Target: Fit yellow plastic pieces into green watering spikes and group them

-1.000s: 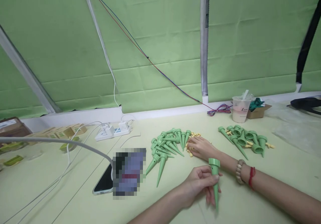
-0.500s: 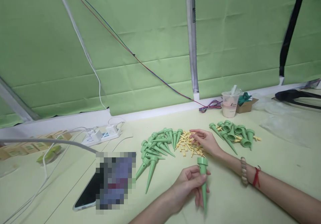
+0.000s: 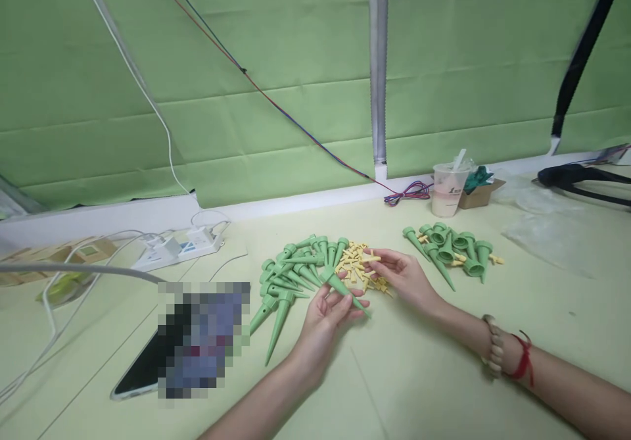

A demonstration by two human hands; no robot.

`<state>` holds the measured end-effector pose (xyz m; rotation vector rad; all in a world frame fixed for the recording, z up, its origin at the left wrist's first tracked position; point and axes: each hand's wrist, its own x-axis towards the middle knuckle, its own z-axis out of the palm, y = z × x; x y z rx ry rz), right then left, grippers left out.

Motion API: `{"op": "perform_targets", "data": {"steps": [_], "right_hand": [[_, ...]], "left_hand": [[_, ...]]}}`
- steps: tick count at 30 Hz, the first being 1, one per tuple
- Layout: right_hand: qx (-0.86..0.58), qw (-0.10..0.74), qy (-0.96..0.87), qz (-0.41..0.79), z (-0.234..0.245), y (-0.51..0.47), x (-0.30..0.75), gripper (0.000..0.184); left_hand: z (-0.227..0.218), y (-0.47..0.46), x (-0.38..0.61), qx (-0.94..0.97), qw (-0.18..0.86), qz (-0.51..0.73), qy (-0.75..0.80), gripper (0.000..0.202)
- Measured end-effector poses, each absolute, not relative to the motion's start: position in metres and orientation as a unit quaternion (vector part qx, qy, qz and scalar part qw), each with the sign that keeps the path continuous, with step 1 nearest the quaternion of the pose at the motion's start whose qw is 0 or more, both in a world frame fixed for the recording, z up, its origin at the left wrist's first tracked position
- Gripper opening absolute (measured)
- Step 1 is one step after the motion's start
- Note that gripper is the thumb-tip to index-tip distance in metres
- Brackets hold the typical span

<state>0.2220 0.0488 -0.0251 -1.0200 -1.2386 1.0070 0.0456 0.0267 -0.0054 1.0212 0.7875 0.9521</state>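
My left hand (image 3: pixel 325 312) grips a green plastic spike (image 3: pixel 340 285), which lies slanted with its tip to the lower right. My right hand (image 3: pixel 401 274) pinches a small yellow peg (image 3: pixel 371 260) between thumb and finger, just above a heap of yellow pegs (image 3: pixel 357 269). A pile of green spikes (image 3: pixel 290 275) lies left of the pegs. A second pile of green spikes (image 3: pixel 451 249) with yellow pegs in them lies to the right of my right hand. My right wrist wears a bead bracelet and a red string.
A phone (image 3: pixel 148 367) lies at the lower left under a grey cable. A white power strip (image 3: pixel 180 249) sits at the back left. A plastic cup (image 3: pixel 447 190) and a small cardboard box (image 3: pixel 480 193) stand at the back right. Clear plastic sheeting (image 3: pixel 552 229) lies far right.
My left hand moved the green spike up and left toward the piles, turning it from upright to slanted. My right hand lifted off the peg heap with a yellow peg pinched.
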Motion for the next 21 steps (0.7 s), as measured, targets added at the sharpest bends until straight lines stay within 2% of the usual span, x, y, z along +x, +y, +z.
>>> {"op": "perform_targets", "data": {"steps": [5,10,14,21], "right_hand": [[-0.449,0.595,-0.568,0.349,-0.019,0.04,0.22,0.037],[-0.465,0.568,-0.585,0.345,-0.019,0.036,0.219,0.042],[-0.487,0.546,-0.583,0.354,-0.023,0.038,0.219,0.042],[-0.491,0.556,-0.566,0.361,-0.028,0.04,0.218,0.044]], "left_hand": [[-0.008,0.026,0.046,0.444,0.71,0.408,0.364,0.049],[-0.012,0.026,0.046,0.485,0.684,0.401,0.368,0.038],[-0.015,0.026,0.046,0.493,0.676,0.39,0.386,0.041],[-0.017,0.025,0.047,0.499,0.67,0.398,0.379,0.037]]}}
